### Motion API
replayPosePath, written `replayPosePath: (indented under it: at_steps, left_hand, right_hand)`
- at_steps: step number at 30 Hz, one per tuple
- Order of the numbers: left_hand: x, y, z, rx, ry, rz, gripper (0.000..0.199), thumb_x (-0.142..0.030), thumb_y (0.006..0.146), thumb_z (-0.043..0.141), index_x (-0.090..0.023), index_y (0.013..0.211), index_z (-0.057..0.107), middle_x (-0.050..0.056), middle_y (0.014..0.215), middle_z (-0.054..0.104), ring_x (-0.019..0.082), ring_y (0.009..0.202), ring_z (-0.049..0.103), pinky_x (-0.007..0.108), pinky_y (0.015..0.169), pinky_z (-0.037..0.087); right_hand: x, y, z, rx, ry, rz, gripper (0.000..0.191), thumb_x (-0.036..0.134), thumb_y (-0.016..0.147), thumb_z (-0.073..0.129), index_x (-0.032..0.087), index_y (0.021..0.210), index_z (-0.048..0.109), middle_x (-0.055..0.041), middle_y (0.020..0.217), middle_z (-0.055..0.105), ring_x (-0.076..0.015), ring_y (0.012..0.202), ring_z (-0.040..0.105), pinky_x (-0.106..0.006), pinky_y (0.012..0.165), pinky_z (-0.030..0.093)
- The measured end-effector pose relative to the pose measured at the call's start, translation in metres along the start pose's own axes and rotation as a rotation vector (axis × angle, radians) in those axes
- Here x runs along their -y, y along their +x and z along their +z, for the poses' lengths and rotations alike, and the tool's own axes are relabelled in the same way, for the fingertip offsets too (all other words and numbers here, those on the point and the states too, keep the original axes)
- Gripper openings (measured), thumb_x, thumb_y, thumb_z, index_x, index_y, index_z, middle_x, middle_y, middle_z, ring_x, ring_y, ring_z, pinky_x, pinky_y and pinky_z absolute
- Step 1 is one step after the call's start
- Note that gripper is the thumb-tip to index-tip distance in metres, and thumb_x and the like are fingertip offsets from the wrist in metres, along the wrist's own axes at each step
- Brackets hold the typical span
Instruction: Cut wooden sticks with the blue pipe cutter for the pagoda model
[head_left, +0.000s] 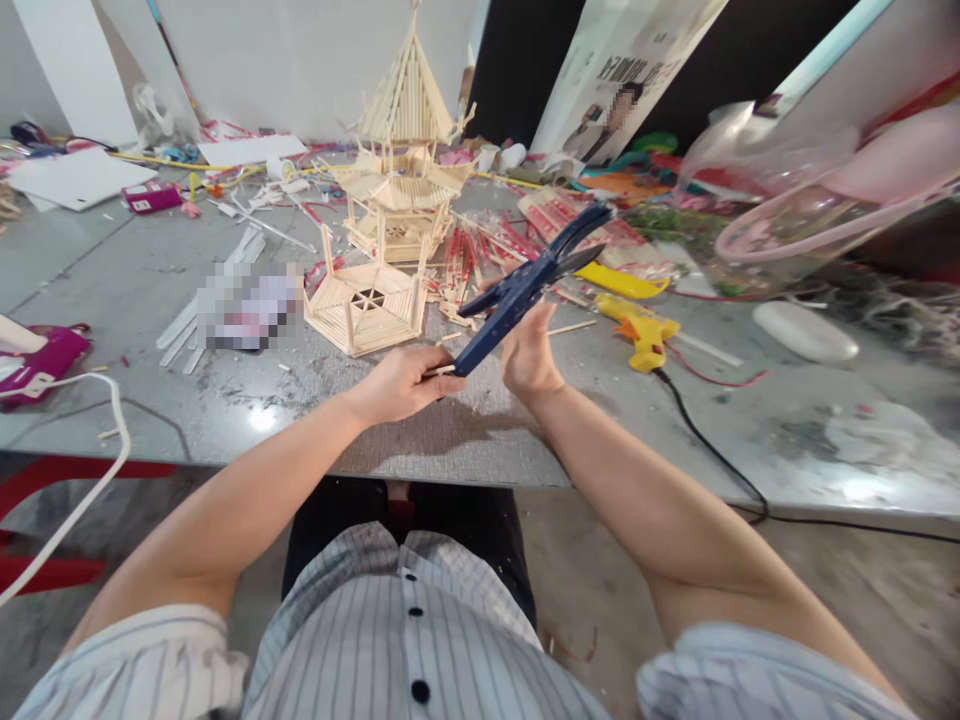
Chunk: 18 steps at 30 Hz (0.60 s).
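Observation:
My left hand (401, 384) is closed, with a thin wooden stick (441, 371) between thumb and fingers and the lower end of a blue hand cutter (517, 292) at its fingertips. The cutter slants up to the right over the table, its dark blade apart from the blue jaw. Right behind it is my right hand (531, 350), thumb side up, its fingers mostly hidden by the tool. Beyond my hands sits a hexagonal base of wooden sticks (367, 305) with upright posts. Behind that stands a tiered stick pagoda (409, 105) with a pointed roof.
A yellow glue gun (641, 332) with a black cable lies to the right, near a white oval object (805, 331). Red-and-white packs of sticks (589, 230) lie behind the cutter. Clear strips (206, 305) and a purple box (41, 365) are at left.

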<state>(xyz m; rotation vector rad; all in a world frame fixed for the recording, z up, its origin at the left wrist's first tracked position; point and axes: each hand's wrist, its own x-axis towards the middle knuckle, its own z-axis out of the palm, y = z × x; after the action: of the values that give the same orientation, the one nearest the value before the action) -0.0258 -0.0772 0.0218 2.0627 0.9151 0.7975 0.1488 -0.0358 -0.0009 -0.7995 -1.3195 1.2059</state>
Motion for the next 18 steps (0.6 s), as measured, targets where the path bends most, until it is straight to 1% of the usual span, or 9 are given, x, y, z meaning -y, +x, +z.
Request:
replayPosePath:
  at_steps: [3,4,6,8,9,11,13,16,18]
  left_hand:
    - [-0.001,0.001,-0.005,-0.004,-0.226,-0.034,0.043,-0.055,0.080,0.059,-0.016,0.067,0.049,-0.004,0.058,0.044,0.006,0.051,0.038,0.022,0.047,0.028]
    - [-0.002,0.000,-0.008,-0.015,-0.306,-0.056,0.047,-0.060,0.077,0.060,-0.016,0.066,0.049,-0.004,0.057,0.042,0.006,0.049,0.037,0.022,0.045,0.027]
    - [-0.003,0.000,-0.014,-0.039,-0.450,-0.116,0.051,-0.066,0.073,0.061,-0.016,0.067,0.052,-0.006,0.053,0.037,0.004,0.044,0.031,0.022,0.041,0.023]
    - [-0.003,-0.001,-0.019,-0.033,-0.566,-0.174,0.051,-0.067,0.071,0.063,-0.016,0.072,0.058,-0.009,0.047,0.030,0.003,0.039,0.023,0.022,0.038,0.019]
    - [-0.002,-0.002,-0.021,-0.016,-0.606,-0.193,0.051,-0.067,0.070,0.064,-0.016,0.073,0.059,-0.009,0.046,0.027,0.003,0.038,0.020,0.022,0.037,0.017]
    - [-0.001,-0.002,-0.024,0.038,-0.645,-0.211,0.050,-0.065,0.070,0.066,-0.015,0.073,0.061,-0.009,0.044,0.028,0.003,0.037,0.021,0.021,0.035,0.015]
    - [-0.001,-0.002,-0.024,0.099,-0.647,-0.219,0.050,-0.064,0.069,0.068,-0.015,0.073,0.061,-0.008,0.046,0.033,0.003,0.037,0.026,0.021,0.035,0.015]
    - [-0.001,-0.001,-0.022,0.150,-0.625,-0.212,0.050,-0.062,0.067,0.070,-0.014,0.075,0.063,-0.007,0.050,0.038,0.002,0.039,0.029,0.020,0.035,0.016]
    - [-0.001,-0.001,-0.021,0.120,-0.602,-0.188,0.049,-0.061,0.068,0.070,-0.013,0.077,0.063,-0.008,0.051,0.037,0.002,0.040,0.028,0.019,0.036,0.017]
  right_hand:
    - [0.005,0.007,-0.004,-0.139,-0.059,-0.195,0.062,0.083,0.067,0.049,0.033,0.103,0.054,-0.0029,0.107,0.056,-0.0235,0.115,0.049,-0.038,0.087,0.046]
    - [0.008,0.010,-0.006,-0.133,-0.069,-0.196,0.056,0.078,0.067,0.056,0.031,0.098,0.055,-0.0022,0.101,0.057,-0.0219,0.106,0.054,-0.036,0.084,0.047]
    - [0.014,0.013,-0.010,-0.087,-0.055,-0.130,0.047,0.066,0.063,0.071,0.028,0.088,0.056,0.0005,0.083,0.058,-0.0169,0.078,0.057,-0.034,0.072,0.049]
    - [0.020,0.015,-0.016,0.007,-0.003,-0.006,0.043,0.057,0.060,0.077,0.026,0.078,0.054,0.0043,0.064,0.052,-0.0114,0.053,0.048,-0.031,0.057,0.047]
    - [0.023,0.015,-0.018,0.068,0.030,0.064,0.043,0.056,0.058,0.078,0.025,0.074,0.053,0.0058,0.057,0.049,-0.0095,0.045,0.043,-0.030,0.051,0.046]
    - [0.028,0.014,-0.023,0.179,0.091,0.181,0.045,0.057,0.055,0.080,0.023,0.065,0.052,0.0069,0.049,0.044,-0.0079,0.039,0.039,-0.030,0.046,0.045]
    - [0.029,0.013,-0.024,0.239,0.129,0.233,0.048,0.057,0.051,0.081,0.022,0.059,0.050,0.0067,0.048,0.043,-0.0079,0.038,0.041,-0.030,0.044,0.045]
    - [0.027,0.012,-0.022,0.239,0.135,0.245,0.049,0.056,0.051,0.081,0.021,0.058,0.048,0.0065,0.048,0.044,-0.0062,0.036,0.039,-0.028,0.040,0.042]
    - [0.024,0.012,-0.021,0.208,0.120,0.242,0.048,0.057,0.054,0.080,0.021,0.060,0.048,0.0073,0.048,0.042,-0.0044,0.034,0.035,-0.026,0.038,0.039]
